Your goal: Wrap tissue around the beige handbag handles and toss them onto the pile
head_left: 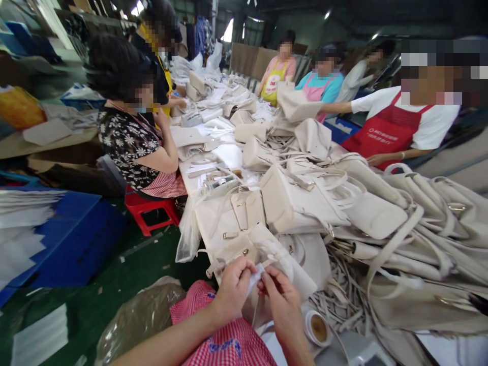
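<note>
Close in front of my body, my left hand (235, 285) and my right hand (280, 294) pinch a small piece of white wrapping material (256, 277) between their fingertips. Just past my fingers lies a beige bag (282, 254) with a metal buckle, partly hidden by my hands. Another beige bag (285, 198) rests on its side farther up the table. Beside my right wrist stands a small round tub (318, 328) with brown stuff in it. A heap of thin beige straps (345, 300) lies to its right.
Beige bags (404, 244) with handles pile up on the right. A person in a red apron (385, 127) reaches over the table; another sits on a red stool (152, 211) at left. Several others work farther back. Blue bins (76, 234) and a plastic bag (139, 320) lie left.
</note>
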{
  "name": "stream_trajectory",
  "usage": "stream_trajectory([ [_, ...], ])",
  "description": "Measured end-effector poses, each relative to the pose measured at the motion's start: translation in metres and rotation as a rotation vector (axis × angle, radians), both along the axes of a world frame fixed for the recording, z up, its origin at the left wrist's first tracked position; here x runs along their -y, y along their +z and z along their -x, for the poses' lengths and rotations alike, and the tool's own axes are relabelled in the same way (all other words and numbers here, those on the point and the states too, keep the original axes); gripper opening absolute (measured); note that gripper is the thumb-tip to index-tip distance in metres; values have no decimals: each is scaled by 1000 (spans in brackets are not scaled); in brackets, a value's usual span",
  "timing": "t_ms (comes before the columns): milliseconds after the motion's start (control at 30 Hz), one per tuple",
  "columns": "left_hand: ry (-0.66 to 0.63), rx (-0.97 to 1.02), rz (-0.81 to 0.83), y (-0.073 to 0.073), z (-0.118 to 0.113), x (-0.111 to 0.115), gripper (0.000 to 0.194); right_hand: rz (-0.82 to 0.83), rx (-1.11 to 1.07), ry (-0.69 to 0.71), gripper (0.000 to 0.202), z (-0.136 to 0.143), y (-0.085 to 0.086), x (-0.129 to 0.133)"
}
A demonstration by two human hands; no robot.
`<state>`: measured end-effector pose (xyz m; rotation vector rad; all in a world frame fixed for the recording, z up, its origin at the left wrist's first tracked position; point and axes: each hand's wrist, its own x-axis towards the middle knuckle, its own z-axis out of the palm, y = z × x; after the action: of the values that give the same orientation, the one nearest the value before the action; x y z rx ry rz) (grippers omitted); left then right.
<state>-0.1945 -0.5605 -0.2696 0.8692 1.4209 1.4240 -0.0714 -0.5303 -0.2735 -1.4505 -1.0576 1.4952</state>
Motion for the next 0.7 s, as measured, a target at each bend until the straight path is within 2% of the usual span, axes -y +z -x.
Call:
stream_trajectory([
  [100,-8,197,22,1,-4,-3,7,-63,3,-4,39,3,-4,-2],
  [233,-23,487,88,1,-9,-9,22,-97,-77,-61,32,11,-6,-5],
  [300,-8,474,122,0,-9,-11,26,-97,-58,-109,29,13,-3,-6],
  [400,21,319,109,-3,-9,-12,25,-69,-36,-92,23,15,4,-5],
  [500,48,259,91,-6,-10,-13,26,40,-270,-36,22,15,10,0],
  [600,23,403,124,-8,-10,-13,33,113,-488,-11,27,17,14,3],
  [700,-100,572,275,-8,-7,-9,38,119,-500,0,29,19,14,1],
])
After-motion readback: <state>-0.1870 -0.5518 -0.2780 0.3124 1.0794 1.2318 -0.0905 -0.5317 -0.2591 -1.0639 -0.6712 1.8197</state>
